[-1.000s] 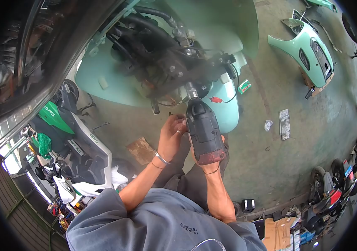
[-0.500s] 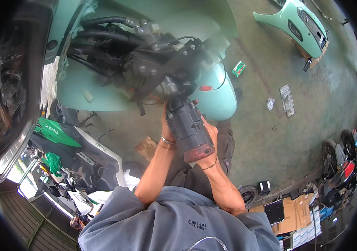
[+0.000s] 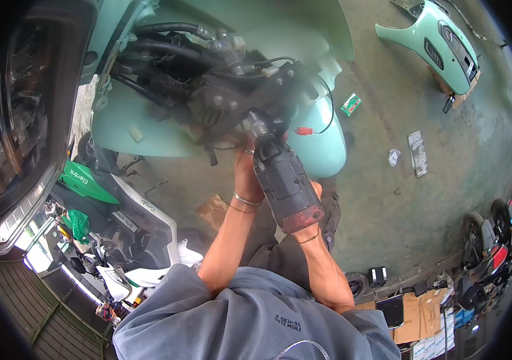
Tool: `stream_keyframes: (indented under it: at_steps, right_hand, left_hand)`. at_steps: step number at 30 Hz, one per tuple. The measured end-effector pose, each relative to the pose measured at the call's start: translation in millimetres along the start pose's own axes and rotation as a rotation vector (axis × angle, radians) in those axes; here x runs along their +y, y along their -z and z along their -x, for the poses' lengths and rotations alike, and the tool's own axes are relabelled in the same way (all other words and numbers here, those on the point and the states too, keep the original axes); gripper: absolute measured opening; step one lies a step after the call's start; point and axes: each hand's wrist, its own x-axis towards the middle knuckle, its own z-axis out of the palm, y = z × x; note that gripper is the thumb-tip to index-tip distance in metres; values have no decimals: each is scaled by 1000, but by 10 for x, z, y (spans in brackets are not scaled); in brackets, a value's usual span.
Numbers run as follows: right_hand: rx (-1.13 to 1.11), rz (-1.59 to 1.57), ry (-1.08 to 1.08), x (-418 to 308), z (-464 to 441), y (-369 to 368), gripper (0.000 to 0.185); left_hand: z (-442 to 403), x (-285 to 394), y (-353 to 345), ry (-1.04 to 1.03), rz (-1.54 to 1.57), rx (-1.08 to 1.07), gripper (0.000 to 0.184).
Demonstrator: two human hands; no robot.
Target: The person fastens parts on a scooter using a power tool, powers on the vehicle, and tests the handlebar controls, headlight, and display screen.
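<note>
A person in a grey printed shirt (image 3: 250, 312) steadies a bulky black power tool with a red end (image 3: 286, 186) beneath a mint-green vehicle body (image 3: 322, 144); the right hand (image 3: 316, 191) is clamped on the tool from below, its fingers largely hidden; the left hand (image 3: 248, 180) is beside the nose, its finger closure impossible to tell; the silver metal socket (image 3: 258, 124) points toward a dark metal bracket (image 3: 238, 105), contact unclear.
</note>
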Motion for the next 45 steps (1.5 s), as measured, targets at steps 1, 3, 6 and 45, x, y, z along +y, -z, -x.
stream_keyframes:
  at_steps: [1, 3, 6, 45]
  right_hand:
    - [0, 50, 12, 40, 16, 7, 54]
    - [3, 150, 35, 120, 49, 22, 52]
    - [12, 462, 396, 219, 54, 36, 51]
    - [46, -28, 32, 102, -26, -13, 41]
  left_hand:
    - [-8, 2, 5, -21, -87, 70, 43]
    - [-27, -26, 63, -39, -113, 97, 45]
    - [-41, -48, 92, -43, -109, 135, 48]
    - [2, -8, -121, -65, -63, 158, 43]
